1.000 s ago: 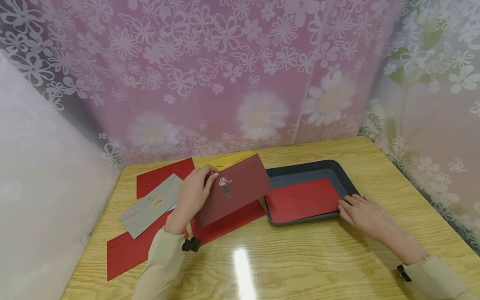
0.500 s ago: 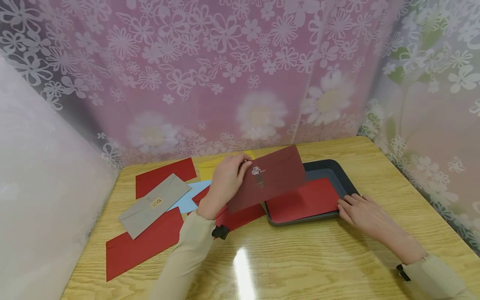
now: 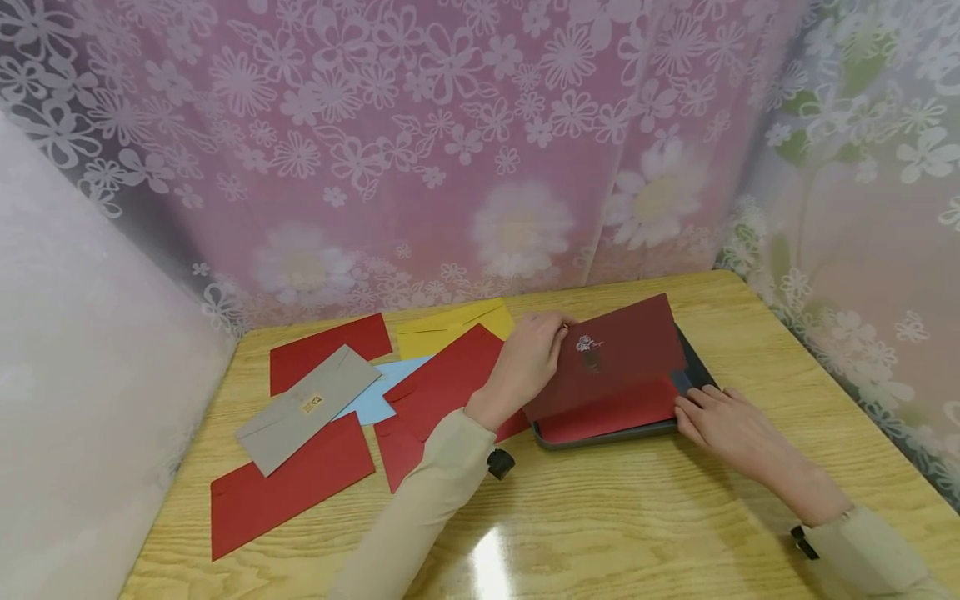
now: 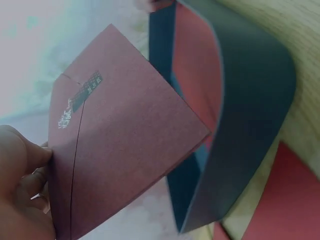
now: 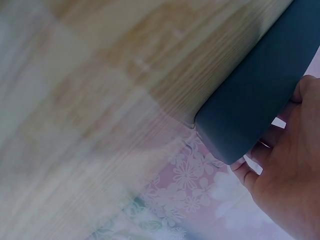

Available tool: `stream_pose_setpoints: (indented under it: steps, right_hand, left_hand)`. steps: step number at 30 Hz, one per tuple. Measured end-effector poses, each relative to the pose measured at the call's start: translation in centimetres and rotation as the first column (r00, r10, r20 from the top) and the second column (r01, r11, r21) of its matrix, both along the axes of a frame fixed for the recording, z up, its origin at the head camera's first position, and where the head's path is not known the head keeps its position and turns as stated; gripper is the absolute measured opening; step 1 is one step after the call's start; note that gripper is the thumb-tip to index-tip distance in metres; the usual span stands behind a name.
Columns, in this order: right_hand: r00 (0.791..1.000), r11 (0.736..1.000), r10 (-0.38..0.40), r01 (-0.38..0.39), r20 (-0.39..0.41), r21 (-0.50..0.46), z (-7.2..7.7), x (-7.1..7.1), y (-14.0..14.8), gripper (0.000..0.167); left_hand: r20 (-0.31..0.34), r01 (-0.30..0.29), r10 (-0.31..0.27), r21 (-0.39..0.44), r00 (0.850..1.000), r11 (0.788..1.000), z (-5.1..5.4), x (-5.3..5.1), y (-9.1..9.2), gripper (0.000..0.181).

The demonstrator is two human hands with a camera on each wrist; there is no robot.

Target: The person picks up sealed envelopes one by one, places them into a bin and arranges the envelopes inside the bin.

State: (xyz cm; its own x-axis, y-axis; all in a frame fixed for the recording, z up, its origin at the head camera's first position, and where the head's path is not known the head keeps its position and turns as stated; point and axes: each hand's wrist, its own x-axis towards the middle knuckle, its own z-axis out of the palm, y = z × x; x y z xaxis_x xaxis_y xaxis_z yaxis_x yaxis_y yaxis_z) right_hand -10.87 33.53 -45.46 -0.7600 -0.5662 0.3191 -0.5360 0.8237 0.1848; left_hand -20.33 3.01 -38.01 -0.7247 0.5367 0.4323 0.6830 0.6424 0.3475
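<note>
My left hand [image 3: 522, 360] pinches a dark maroon envelope [image 3: 615, 354] by its left edge, tilted above the dark tray [image 3: 611, 437]. A bright red envelope [image 3: 592, 423] lies in the tray, partly covered from view by the maroon one. In the left wrist view, the maroon envelope [image 4: 120, 135] is between thumb and fingers of the left hand [image 4: 22, 180], beside the tray wall [image 4: 250, 95]. At the tray's right front corner, my right hand [image 3: 738, 433] grips the rim; the right wrist view shows its fingers [image 5: 245, 170] at the tray corner [image 5: 235, 120].
Left of the tray lie several red envelopes [image 3: 330, 354], a grey envelope [image 3: 300, 417] with a gold sticker, a light blue one [image 3: 375, 400] and a yellow one [image 3: 450, 329], some overlapping. A flowered curtain [image 3: 450, 150] hangs behind the wooden table [image 3: 600, 517].
The left hand has carried the maroon envelope rightward, from above the red envelopes to above the tray, uncovering the envelopes underneath. My right hand has stayed on the tray's rim.
</note>
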Motion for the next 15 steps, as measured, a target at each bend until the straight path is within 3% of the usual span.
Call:
stream_pose_setpoints:
  steps: [7,11,15]
  right_hand:
    - [0.995,0.998,-0.063,0.062,0.08,0.023,0.2,0.2,-0.2,0.025]
    - [0.997,0.998,-0.055,0.054,0.062,0.015,0.2,0.2,-0.3,0.025]
    - [0.997,0.999,-0.051,0.051,0.05,0.007,0.1,0.2,-0.4,0.024]
  left_hand:
    - [0.083,0.036,-0.03,-0.077,0.996,0.996,-2.0,-0.6,1.9,0.025]
    - [0.128,0.051,-0.034,-0.126,0.991,0.991,-3.3,-0.6,2.4,0.025]
    - [0.131,0.051,-0.029,-0.166,0.991,0.985,-4.3,-0.6,2.5,0.026]
